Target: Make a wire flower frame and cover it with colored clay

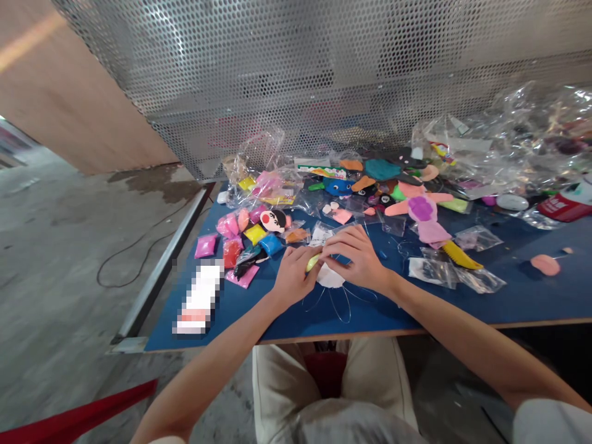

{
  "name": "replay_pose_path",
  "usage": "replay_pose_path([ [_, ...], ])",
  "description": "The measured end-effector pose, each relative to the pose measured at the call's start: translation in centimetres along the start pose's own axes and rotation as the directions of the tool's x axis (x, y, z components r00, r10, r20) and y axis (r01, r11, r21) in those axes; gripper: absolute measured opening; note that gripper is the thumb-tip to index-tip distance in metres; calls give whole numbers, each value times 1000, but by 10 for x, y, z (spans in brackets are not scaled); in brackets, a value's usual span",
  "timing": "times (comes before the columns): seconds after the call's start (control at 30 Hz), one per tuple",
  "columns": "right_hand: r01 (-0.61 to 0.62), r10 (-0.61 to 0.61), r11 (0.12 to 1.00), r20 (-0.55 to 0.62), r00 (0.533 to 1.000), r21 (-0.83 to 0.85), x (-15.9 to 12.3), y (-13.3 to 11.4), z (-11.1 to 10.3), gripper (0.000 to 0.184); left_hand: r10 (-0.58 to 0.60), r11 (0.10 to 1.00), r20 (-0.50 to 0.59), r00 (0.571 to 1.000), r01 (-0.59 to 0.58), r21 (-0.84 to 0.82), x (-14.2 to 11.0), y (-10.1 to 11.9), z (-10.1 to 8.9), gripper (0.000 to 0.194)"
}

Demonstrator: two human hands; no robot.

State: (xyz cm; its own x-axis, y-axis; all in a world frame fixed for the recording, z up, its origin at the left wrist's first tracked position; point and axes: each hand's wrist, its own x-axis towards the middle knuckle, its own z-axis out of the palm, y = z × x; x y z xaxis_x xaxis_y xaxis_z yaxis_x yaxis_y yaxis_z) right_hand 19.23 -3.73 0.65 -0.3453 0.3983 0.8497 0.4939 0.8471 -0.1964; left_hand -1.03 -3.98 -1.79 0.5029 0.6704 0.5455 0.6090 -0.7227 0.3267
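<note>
Loosely curled, left hand (294, 272) and right hand (355, 254) pinch a yellow piece (312, 263).

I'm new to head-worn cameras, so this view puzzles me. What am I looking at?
There's no machine: these are a person's bare hands, seen from a camera on their own head, looking forward and down. On the blue table lie colored packets, including a pink packet, a pink figure and clear plastic bags. The left hand holds a small yellow-green piece; the right hand is close against it, though whether it grips too isn't clear.
</note>
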Motion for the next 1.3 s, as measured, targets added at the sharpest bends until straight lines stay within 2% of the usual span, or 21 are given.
replay_pose_path([
  [0.2,-34,32,999,91,995,22,-1,8,0,9,16,1000,28,999,-16,-7,1,-7,0,25],
  [0.33,-39,43,999,132,990,-36,-5,16,0,9,-14,999,13,1000,14,-35,5,-10,1,26],
  [0.53,81,-48,973,153,987,-217,-2,27,3,20,-82,984,63,995,91,-151,12,-12,3,36],
  [0.63,154,-100,927,171,980,-341,9,36,4,24,-35,976,19,999,38,-214,20,-11,-5,54],
  [0.7,179,-119,909,177,977,-378,17,42,5,23,-50,971,-53,997,36,-236,30,-12,-15,41],
  [0.73,191,-126,902,187,974,-386,21,45,6,24,-93,969,-72,993,74,-235,36,-13,-20,33],
  [0.77,203,-131,897,200,971,-394,24,47,7,26,-137,966,-52,989,121,-230,43,-14,-26,30],
  [0.8,210,-134,891,210,968,-402,26,49,9,27,-166,960,12,986,164,-225,50,-15,-31,29],
  [0.87,211,-132,883,211,969,-419,28,53,13,29,-179,953,160,971,212,-216,63,-18,-42,26],
  [0.97,185,-124,877,163,979,-444,26,55,18,29,-175,945,261,949,237,-227,75,-23,-52,17],
  [1.07,180,-131,876,140,981,-447,20,55,20,29,-167,926,312,935,257,-275,76,-27,-53,15],
  [1.2,187,-116,896,195,974,-402,13,53,17,29,-111,913,311,944,221,-342,67,-31,-46,19],
  [1.3,213,-129,895,229,965,-391,12,52,15,29,-83,930,312,946,186,-316,63,-31,-43,17],
])
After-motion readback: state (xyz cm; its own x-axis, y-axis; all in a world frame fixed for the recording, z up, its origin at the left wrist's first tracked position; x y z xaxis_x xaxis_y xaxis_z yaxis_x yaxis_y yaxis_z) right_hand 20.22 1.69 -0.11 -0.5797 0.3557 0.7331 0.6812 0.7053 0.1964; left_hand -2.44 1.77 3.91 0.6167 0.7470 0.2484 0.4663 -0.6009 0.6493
